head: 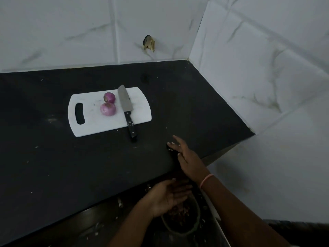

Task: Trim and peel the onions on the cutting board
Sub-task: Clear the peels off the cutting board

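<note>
Both my hands' fingers spread, holding nothing; peeled onions (108, 104) well ahead-left look slick, round — I'd grip their sides.

**Layout: counter, board, bin**

Cutting board (99, 125) lies on the counter (53, 166), toward the back edge, well clear of the right edge. Two onions (108, 109) sit on the board near its back edge, one behind the other, almost touching. Knife (126, 108) lies just right of them, blade on the board, handle overhanging the board's front edge. Right hand (185, 157) rests on the counter near the front-right corner. Left hand (169, 196) is off the front edge, palm up, over a bin (181, 229) below the counter.
</note>
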`<state>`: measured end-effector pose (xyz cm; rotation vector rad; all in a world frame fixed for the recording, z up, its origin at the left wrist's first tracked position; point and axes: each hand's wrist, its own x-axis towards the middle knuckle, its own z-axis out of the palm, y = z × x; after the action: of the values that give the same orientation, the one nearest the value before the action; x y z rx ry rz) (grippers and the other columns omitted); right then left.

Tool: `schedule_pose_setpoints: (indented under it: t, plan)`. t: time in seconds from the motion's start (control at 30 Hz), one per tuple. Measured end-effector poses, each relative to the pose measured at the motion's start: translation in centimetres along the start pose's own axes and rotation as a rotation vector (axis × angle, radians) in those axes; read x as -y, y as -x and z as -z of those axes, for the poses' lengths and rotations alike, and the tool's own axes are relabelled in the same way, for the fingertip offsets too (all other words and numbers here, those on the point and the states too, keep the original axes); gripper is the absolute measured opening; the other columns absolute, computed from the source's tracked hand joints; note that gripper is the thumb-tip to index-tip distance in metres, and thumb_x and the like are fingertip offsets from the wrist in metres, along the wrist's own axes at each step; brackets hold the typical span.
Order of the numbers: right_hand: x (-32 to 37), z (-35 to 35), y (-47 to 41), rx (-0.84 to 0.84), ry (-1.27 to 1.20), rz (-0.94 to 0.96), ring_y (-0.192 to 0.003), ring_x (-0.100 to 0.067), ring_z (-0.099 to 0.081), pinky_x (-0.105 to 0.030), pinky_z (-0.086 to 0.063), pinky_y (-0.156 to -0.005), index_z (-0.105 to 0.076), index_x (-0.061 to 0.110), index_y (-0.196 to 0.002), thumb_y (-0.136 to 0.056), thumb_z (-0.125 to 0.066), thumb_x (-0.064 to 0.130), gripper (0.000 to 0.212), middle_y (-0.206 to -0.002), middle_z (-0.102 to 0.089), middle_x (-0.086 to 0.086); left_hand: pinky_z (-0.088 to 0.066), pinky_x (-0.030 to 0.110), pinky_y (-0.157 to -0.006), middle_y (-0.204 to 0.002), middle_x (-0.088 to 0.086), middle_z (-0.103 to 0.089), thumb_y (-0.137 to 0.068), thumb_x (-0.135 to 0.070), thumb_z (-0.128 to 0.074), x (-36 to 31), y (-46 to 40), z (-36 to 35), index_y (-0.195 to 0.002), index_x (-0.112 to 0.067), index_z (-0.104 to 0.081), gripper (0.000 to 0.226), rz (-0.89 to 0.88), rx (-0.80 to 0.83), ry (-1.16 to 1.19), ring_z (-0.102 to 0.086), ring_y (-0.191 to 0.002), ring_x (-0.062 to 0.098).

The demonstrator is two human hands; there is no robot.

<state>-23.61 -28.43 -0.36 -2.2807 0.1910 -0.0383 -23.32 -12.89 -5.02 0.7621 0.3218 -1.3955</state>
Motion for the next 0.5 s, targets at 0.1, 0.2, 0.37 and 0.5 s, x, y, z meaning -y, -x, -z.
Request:
schedule_pose_setpoints:
  t: [0.1,0.2,0.37,0.5]
  plan:
    - [0.1,0.0,1.2,0.018,0.054,0.028,-0.122,0.013,-0.044,-0.006,-0.029,-0.104,-0.028,0.024,-0.147,-0.087,-0.037,0.007,0.063,-0.135,-0.056,0.014,-0.048,0.042,-0.103,-0.125,0.025,-0.065,-0.090,-0.016,-0.054,-0.9,-2.1,0.1,-0.122,0.005,-0.064,0.039,-0.050,0.028,0.122,-0.060,-0.118,0.034]
    - [0.5,0.3,3.4,0.030,0.043,0.017,-0.120,0.013,-0.047,-0.011,-0.034,-0.104,-0.033,0.031,-0.143,-0.087,-0.037,0.009,0.061,-0.130,-0.059,0.015,-0.057,0.041,-0.094,-0.120,0.023,-0.067,-0.097,-0.019,-0.049,-0.8,-3.2,-0.6,-0.120,0.003,-0.068,0.037,-0.035,0.086,0.170,-0.068,-0.106,0.032]
    - [0.3,1.5,7.5,0.034,-0.019,0.013,-0.104,-0.004,-0.066,-0.024,-0.052,-0.091,-0.037,0.041,-0.134,-0.091,-0.034,0.022,0.047,-0.112,-0.070,0.009,-0.059,0.036,-0.087,-0.096,0.018,-0.074,-0.092,-0.016,-0.046,-0.5,-3.2,-1.2,-0.084,0.001,-0.077,0.036,-0.040,0.141,0.230,-0.074,-0.088,0.025]
    - [0.5,1.5,6.7,-0.198,-0.231,-0.003,-0.107,-0.011,-0.066,-0.023,-0.050,-0.093,-0.045,0.019,-0.131,-0.099,-0.039,-0.005,0.041,-0.111,-0.072,0.005,-0.049,0.049,-0.099,-0.130,0.030,-0.060,-0.094,-0.014,-0.047,-0.5,-4.2,-0.5,-0.116,0.013,-0.066,0.040,0.017,0.160,0.297,-0.068,-0.108,0.038]
